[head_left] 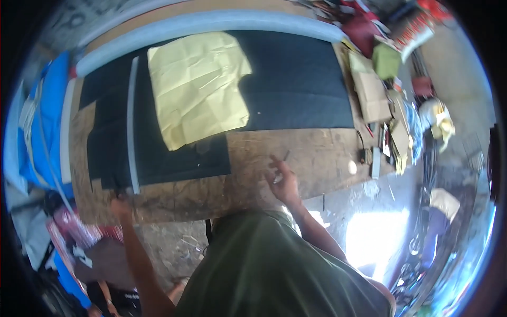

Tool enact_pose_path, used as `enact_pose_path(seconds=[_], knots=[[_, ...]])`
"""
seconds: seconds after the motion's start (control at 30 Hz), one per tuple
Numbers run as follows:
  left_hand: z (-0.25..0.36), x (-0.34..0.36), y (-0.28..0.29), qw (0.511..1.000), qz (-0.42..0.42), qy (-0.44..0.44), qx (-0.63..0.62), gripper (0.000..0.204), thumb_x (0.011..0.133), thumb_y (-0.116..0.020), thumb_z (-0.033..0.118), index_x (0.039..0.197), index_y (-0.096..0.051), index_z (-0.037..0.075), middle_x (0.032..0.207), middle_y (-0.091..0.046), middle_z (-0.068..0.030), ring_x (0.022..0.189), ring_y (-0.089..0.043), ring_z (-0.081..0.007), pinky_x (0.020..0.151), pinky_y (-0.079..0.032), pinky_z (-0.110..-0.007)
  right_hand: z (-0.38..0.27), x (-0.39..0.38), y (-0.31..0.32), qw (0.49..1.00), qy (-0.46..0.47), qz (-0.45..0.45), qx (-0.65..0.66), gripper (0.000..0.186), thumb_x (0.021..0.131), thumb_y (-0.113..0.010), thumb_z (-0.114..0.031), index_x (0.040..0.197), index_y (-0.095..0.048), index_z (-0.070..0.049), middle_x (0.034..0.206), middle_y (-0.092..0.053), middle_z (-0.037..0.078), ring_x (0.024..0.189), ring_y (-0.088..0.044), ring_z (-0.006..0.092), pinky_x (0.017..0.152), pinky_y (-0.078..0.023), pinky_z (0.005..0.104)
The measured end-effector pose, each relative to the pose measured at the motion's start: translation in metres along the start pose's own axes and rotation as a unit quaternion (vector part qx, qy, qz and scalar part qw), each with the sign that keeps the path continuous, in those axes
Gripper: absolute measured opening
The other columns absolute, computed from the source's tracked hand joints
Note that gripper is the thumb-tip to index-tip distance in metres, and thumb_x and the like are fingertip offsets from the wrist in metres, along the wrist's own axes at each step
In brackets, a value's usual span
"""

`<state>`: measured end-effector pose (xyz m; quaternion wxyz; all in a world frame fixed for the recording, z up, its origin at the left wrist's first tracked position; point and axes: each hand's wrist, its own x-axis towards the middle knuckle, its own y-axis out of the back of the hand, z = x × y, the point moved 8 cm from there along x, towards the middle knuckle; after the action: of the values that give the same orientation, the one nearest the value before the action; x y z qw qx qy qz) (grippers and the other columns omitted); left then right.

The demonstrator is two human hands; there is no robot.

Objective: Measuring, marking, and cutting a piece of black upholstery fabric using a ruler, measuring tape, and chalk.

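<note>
A sheet of black fabric [296, 79] lies on the wooden table, with a creased, cut-out piece of yellow paper [198, 87] on top of it. Left of the paper, a long grey straightedge [132, 124] runs across the fabric from far to near. My left hand [121, 206] is at the table's near left edge, close to the fabric's corner; it looks closed, but blur and a dark patch at the fingers hide what it holds. Over the bare wood, my right hand [283, 184] has a thin grey stick [287, 155] between its fingers, possibly a pen or chalk.
A pale roll of material [211, 22] spans the table's far side. Folded brown paper [369, 87] and small tools crowd the right end. Blue sheeting [50, 124] stands at the left. The wooden tabletop [296, 142] shows along the near side.
</note>
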<state>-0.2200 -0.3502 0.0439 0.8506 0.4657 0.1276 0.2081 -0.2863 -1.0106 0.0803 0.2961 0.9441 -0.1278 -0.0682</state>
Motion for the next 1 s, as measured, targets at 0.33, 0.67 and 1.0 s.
enact_pose_path(seconds=[0.33, 0.67, 1.0], knots=[[0.317, -0.175, -0.108, 0.869, -0.299, -0.093, -0.383, 0.035, 0.102, -0.065, 0.009, 0.136, -0.065, 0.002, 0.12, -0.073, -0.0116, 0.101, -0.068, -0.0157, 0.097, -0.051, -0.027, -0.026, -0.001, 0.01, 0.977, -0.02, -0.06, 0.205, 0.016, 0.097, -0.072, -0.014, 0.109, -0.068, -0.005, 0.094, -0.071, 0.009, 0.077, -0.063, 0.0205, 0.074, -0.052, 0.0331], [0.55, -0.365, -0.253, 0.714, -0.557, -0.078, -0.417, 0.031, 0.101, -0.071, 0.008, 0.129, -0.068, -0.005, 0.113, -0.074, -0.011, 0.097, -0.067, -0.0129, 0.089, -0.055, -0.024, 0.064, -0.019, 0.152, 0.914, -0.037, 0.085, 0.394, 0.032, 0.094, -0.074, -0.01, 0.122, -0.062, -0.004, 0.103, -0.068, 0.008, 0.084, -0.061, 0.0139, 0.074, -0.05, 0.0272], [0.57, -0.36, -0.262, 0.742, -0.555, -0.074, -0.369, 0.043, 0.103, -0.068, 0.01, 0.143, -0.059, -0.005, 0.13, -0.068, -0.017, 0.103, -0.068, -0.018, 0.091, -0.056, -0.027, 0.204, 0.016, 0.333, 0.965, -0.057, 0.245, 0.074, 0.022, 0.087, -0.07, -0.001, 0.109, -0.07, -0.003, 0.095, -0.072, 0.008, 0.078, -0.064, 0.0159, 0.069, -0.054, 0.0312]])
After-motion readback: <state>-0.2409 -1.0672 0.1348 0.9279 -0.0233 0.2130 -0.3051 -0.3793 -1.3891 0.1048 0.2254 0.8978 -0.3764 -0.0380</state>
